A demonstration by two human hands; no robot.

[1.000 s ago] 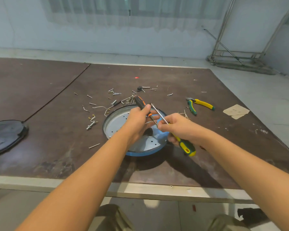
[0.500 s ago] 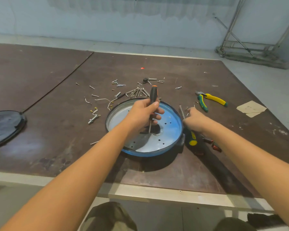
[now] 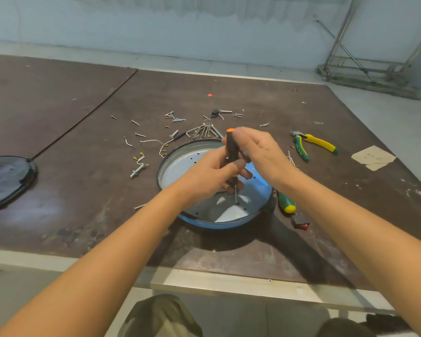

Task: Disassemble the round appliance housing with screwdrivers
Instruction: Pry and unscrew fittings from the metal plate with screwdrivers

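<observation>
Round housing (image 3: 180, 164) sits mid-desk, open side up: shallow metal pan, perforated inner plate, blue band round the lower rim. Black screwdriver (image 3: 231, 148) with orange cap stands nearly upright in it, tip down on the plate toward 5 o'clock of centre, probably on a screw, though the head is too small to confirm. Left hand (image 3: 209, 177) has its fingers wrapped round the lower handle and shaft. Right hand (image 3: 261, 152) is on the upper handle, thumb by the cap, fingers bent round the far side; how firm that grip is I cannot tell. Handling guess: thin sheet metal, light and stiff, smooth, so it will likely spin or skate on the desk (image 3: 83, 215) under torque. Brace it at the rim, not the plate; the edges may be sharp. Green-yellow screwdriver (image 3: 286, 204) lies just beside the rim at 4 o'clock, with a red switch (image 3: 300, 221) just beyond it. Pliers (image 3: 312, 145) are at 2 o'clock, loose screws and hex keys (image 3: 204, 131) lie from 11 to 12, and a dark lid (image 3: 7, 178) sits well apart at 9.
</observation>
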